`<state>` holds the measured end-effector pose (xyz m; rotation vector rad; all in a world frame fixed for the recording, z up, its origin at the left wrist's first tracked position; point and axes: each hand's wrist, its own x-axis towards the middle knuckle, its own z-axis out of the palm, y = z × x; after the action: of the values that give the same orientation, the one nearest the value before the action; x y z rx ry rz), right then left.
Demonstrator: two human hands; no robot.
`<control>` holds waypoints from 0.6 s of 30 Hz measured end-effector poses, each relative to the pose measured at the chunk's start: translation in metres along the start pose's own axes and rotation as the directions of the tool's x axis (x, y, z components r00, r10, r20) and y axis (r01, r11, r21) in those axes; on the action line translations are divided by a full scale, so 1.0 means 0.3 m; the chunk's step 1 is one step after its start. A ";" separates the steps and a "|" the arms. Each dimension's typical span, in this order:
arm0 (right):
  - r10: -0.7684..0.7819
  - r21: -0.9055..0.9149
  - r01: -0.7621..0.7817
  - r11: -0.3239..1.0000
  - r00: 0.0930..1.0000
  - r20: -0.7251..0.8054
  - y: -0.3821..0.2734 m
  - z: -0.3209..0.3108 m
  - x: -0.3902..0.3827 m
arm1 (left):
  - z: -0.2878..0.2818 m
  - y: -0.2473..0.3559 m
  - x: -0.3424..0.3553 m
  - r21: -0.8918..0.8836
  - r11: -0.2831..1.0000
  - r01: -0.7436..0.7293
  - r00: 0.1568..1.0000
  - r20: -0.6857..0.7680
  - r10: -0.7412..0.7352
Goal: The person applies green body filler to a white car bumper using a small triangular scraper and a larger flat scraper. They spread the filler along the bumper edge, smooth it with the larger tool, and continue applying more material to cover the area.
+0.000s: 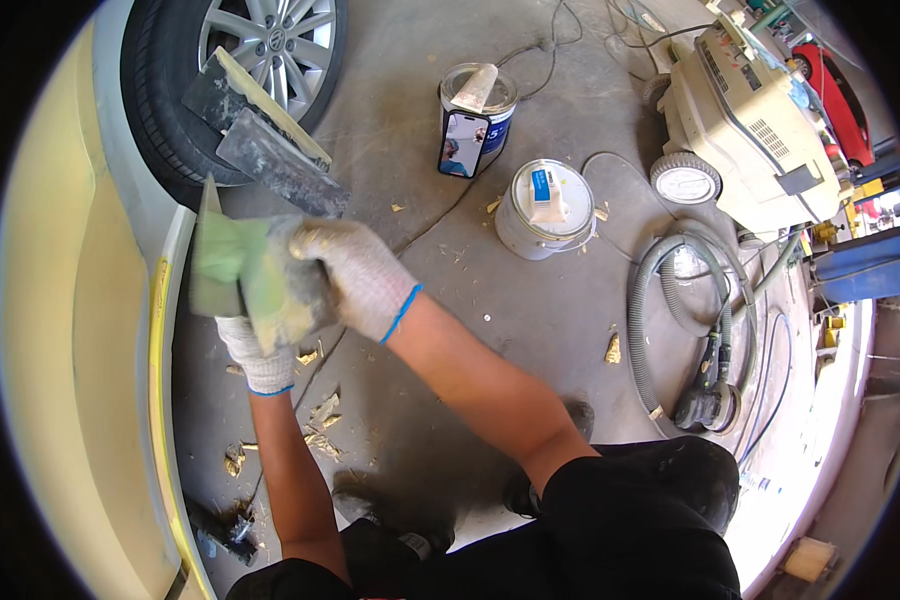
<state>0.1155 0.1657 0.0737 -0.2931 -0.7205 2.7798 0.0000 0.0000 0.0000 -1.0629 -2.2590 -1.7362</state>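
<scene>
Left of centre in the frame, both gloved hands meet over a flat green-smeared board (pixel 232 268). The board's long axis runs roughly vertical in the picture, its narrow upper corner pointing toward the top of the frame and the car tyre (pixel 160 110). The left hand (pixel 255 350) supports the board from below, fingers closed on its lower edge, largely hidden behind it. The right hand (pixel 355 275) comes in from the right, fingers (pixel 305 245) curled tight around a grey-green spreader (pixel 285 300) that lies against the board's right half; the blade is blurred and its exact edge cannot be told.

Above the hands, two dark putty blades (pixel 270 155) lean against the tyre. The yellow car panel (pixel 60 330) fills the left side. On the concrete floor (pixel 530 310), upper centre, stand an open can with a phone (pixel 464 143) propped against it and a lidded white can (pixel 544 208). A sander with grey hose (pixel 710 400) lies at right.
</scene>
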 end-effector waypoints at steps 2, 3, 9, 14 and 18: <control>-0.003 -0.026 0.002 1.000 0.999 -0.038 0.009 0.014 -0.018 | 0.067 0.031 -0.050 -0.258 0.946 0.199 0.970 -0.083 -0.227; 0.036 -0.040 -0.040 0.998 0.994 -0.103 0.017 -0.010 -0.060 | 0.060 0.018 -0.092 -0.366 0.891 0.269 0.931 -0.138 -0.337; -0.033 0.002 0.033 0.999 0.997 -0.065 -0.086 0.050 -0.034 | 0.126 -0.113 -0.138 -0.106 0.986 0.130 0.988 -0.072 -0.138; -0.498 -0.430 0.460 0.777 0.867 0.026 -0.176 0.047 -0.012 | 0.103 0.017 -0.096 -0.080 0.871 0.485 0.868 0.166 -0.468; -0.634 -0.471 0.650 0.597 0.741 0.220 -0.226 0.077 -0.026 | -0.024 0.216 0.005 -0.154 0.731 0.664 0.732 0.333 -0.594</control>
<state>0.1299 0.2104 0.1282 -0.0525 -1.2916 1.8560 0.0338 0.0011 0.0556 -0.5856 -2.8659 -2.3231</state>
